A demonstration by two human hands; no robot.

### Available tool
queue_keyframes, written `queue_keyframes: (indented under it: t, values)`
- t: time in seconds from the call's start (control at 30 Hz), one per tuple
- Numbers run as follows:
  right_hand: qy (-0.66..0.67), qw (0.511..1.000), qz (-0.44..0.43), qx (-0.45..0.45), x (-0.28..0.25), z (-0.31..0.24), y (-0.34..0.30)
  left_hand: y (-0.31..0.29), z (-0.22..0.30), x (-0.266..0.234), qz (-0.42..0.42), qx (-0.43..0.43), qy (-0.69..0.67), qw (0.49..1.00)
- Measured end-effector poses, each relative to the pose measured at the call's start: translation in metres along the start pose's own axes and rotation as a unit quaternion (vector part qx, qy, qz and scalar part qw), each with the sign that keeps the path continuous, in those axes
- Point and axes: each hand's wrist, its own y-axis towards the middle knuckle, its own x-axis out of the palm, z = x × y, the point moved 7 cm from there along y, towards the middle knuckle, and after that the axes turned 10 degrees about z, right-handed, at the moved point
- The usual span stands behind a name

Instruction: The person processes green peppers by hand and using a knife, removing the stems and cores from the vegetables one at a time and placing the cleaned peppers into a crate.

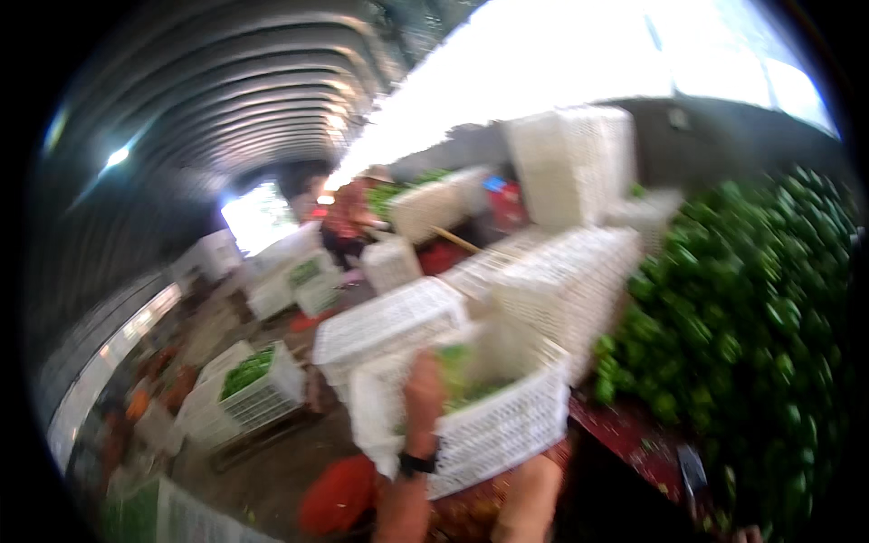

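Note:
My left hand (424, 389), with a black band on the wrist, reaches over the near side of a white plastic crate (498, 439). Its fingers are smeared by motion, so whether they grip the crate cannot be made out. Some green produce (466, 376) lies inside this crate, which is tilted up toward the right in the picture. Below its front wall a stretch of bare skin (529, 498) rises from the lower edge; it could be my right forearm or a knee. No fingers of my right hand can be made out clearly.
A large heap of green peppers (733, 299) fills the right side. White crates stand behind, including an upturned one (389, 326) and a tall stack (575, 167). A crate of greens (262, 376) and a red bundle (337, 495) are at left. Another person (348, 217) is farther back.

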Motion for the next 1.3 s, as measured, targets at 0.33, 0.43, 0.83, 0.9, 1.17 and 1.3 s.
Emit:
queue_keyframes:
  t: [0.33, 0.43, 0.83, 0.9, 1.17, 1.3]
  values:
    - [-0.481, 0.86, 0.005, -0.169, -0.062, 0.097, 0.03, -0.032, 0.064, -0.009, -0.242, -0.324, -0.317, 0.858]
    - [-0.326, 0.929, 0.03, -0.171, 0.003, 0.035, 0.042, -0.058, 0.195, 0.014, -0.374, -0.24, -0.448, 0.776]
    - [-0.524, 0.831, 0.053, -0.182, 0.087, 0.099, 0.095, -0.224, 0.297, 0.059, -0.613, -0.398, -0.552, 0.401]
    - [-0.507, 0.839, 0.062, -0.191, 0.072, 0.103, 0.095, -0.243, 0.304, 0.068, -0.605, -0.474, -0.559, 0.313]
    - [-0.245, 0.933, -0.077, -0.254, 0.14, -0.02, -0.039, -0.254, 0.345, 0.079, -0.453, -0.594, -0.604, 0.278]
    - [-0.088, 0.962, -0.155, -0.208, 0.171, -0.011, -0.081, -0.279, 0.327, 0.09, -0.413, -0.551, -0.614, 0.386]
